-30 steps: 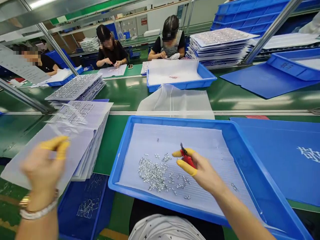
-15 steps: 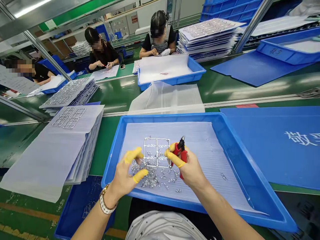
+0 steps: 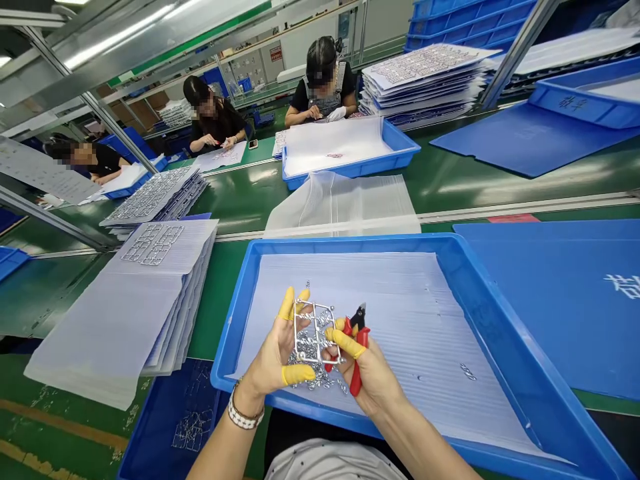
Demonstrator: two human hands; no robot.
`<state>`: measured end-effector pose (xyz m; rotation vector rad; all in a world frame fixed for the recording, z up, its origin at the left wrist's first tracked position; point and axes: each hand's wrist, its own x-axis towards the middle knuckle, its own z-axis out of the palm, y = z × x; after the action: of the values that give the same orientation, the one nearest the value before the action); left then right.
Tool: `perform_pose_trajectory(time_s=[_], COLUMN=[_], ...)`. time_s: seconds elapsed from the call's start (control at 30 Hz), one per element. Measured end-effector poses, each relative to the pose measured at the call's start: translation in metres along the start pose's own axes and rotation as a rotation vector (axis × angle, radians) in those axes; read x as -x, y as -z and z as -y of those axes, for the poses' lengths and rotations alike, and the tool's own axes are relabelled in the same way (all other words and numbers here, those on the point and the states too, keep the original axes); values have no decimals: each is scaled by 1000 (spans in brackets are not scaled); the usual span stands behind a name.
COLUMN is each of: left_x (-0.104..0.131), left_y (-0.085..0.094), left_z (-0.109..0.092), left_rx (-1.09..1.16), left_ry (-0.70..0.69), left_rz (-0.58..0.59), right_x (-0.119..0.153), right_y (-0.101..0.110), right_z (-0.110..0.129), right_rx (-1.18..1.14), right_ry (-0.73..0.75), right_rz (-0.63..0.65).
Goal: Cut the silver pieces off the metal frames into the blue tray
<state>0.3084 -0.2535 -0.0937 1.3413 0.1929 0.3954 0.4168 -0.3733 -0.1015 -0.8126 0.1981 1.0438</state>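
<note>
My right hand (image 3: 367,363) grips red-handled side cutters (image 3: 359,333) with their dark jaws pointing up and away. Yellow covers wrap its finger and thumb tips, which also pinch the right side of a silver sprue frame (image 3: 315,333) with small twisted pieces inside. Just left of and behind the frame is my left hand (image 3: 280,357), fingers and thumb spread, also in yellow covers; whether it touches the frame I cannot tell. Under the frame lies a pile of small silver twisted pieces (image 3: 325,382), partly hidden, on the white sheet lining a blue tray (image 3: 480,293).
On the left stands a stack of white sheets (image 3: 135,307) with silver frames on top. A lower blue bin (image 3: 155,413) holds more frames. A blue board (image 3: 550,267) lies right of the tray. Several people work across the green bench (image 3: 240,200).
The frame has tilted and come down closer to me, with the cutters still in my right hand. My left hand has moved in behind the frame's left side. The view has shifted slightly.
</note>
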Motion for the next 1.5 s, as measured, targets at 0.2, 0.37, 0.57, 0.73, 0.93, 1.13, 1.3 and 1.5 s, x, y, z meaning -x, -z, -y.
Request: perform_pose_trajectory(time_s=[0.2,0.37,0.57,0.73,0.93,1.13,1.3,1.5], left_x=[4,0,1,7,7,7,7,6], left_y=[3,9,16,22,19,14,18,19], left_z=[4,2,5,12,3,0,8,5], left_rx=[43,63,205,248,272,332,281,262], left_ry=[-7,22,89,79,94,122,121,148], left_rz=[-38,8,-18,-87,-113,-101,-94,-98], right_x=[2,2,6,11,21,22,21,19], right_y=[-1,4,21,16,-28,-42,-44,-46], right_z=[-17,-24,-7,28,44,46,48,46], right_rx=[59,114,794,1697,2085,2129,2156,2186], right_ry=[33,35,99,590,687,625,584,584], right_rz=[-57,-29,214,265,349,399,421,423])
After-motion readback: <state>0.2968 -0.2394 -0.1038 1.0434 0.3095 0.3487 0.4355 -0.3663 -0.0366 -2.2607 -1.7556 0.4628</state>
